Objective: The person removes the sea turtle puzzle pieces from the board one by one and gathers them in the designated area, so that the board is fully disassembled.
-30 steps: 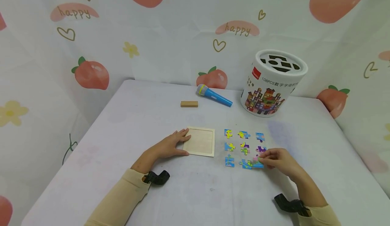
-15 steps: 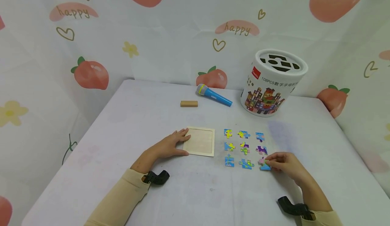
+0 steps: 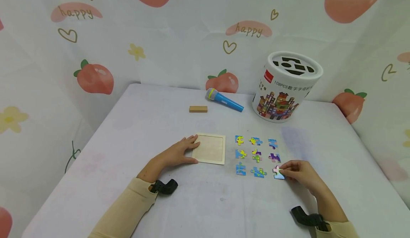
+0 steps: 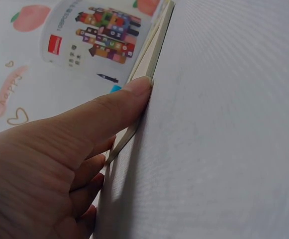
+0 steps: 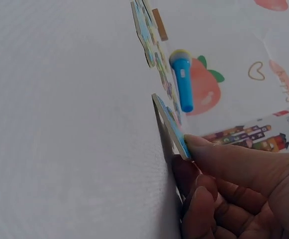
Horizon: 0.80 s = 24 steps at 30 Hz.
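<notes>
In the head view my left hand rests at the left side of a square wooden puzzle tray, fingers fairly straight. The left wrist view has the thumb lying along the tray's edge. My right hand pinches a pink and blue jigsaw piece between thumb and fingers, at the near right corner of the laid-out pieces. Seen from the right wrist, this piece is tilted, one end raised off the table. Several other jigsaw pieces lie apart in rows right of the tray.
Behind the tray lies a small wooden block, and beside it a blue toy microphone. A large white tub with a slotted lid stands at the back right. A printed cloth backdrop hangs behind the table.
My right hand has moved right and slightly nearer with the pinched jigsaw piece, away from the neighbouring piece, then nearly stopped. My left hand stays at the tray.
</notes>
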Each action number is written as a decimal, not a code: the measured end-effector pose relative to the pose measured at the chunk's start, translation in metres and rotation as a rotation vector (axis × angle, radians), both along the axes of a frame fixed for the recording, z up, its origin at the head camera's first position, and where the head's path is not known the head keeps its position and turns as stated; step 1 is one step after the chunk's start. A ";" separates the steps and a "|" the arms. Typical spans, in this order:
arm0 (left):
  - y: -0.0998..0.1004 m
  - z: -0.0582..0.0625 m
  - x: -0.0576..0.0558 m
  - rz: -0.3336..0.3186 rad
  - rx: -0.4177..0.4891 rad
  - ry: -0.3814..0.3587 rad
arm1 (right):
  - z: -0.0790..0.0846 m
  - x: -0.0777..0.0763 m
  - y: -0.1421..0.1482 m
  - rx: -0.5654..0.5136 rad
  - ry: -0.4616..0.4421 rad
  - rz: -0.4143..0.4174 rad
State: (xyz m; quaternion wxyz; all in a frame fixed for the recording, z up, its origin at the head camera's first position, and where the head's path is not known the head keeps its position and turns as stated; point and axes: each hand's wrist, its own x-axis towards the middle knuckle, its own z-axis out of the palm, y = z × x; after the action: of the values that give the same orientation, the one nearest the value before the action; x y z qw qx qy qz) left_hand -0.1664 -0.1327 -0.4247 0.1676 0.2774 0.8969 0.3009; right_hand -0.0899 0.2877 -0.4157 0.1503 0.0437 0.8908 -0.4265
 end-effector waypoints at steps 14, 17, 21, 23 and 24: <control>0.000 0.001 -0.001 -0.002 -0.005 0.000 | 0.002 0.001 -0.005 0.045 0.041 0.036; -0.001 0.001 -0.001 0.000 -0.003 -0.004 | 0.003 -0.001 -0.007 0.069 0.041 0.035; -0.002 -0.001 -0.001 -0.001 0.002 0.000 | 0.001 -0.001 -0.007 0.091 0.024 0.019; -0.002 -0.002 -0.002 -0.003 0.003 0.002 | 0.001 -0.001 -0.006 0.094 0.019 0.022; -0.001 -0.003 -0.002 -0.006 0.004 0.004 | 0.001 -0.001 -0.006 0.094 0.020 0.025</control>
State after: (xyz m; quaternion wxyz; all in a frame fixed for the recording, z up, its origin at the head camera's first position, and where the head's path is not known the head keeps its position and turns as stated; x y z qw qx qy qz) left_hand -0.1685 -0.1340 -0.4277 0.1661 0.2811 0.8958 0.3016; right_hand -0.0906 0.2816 -0.4151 0.1447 0.0351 0.9117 -0.3829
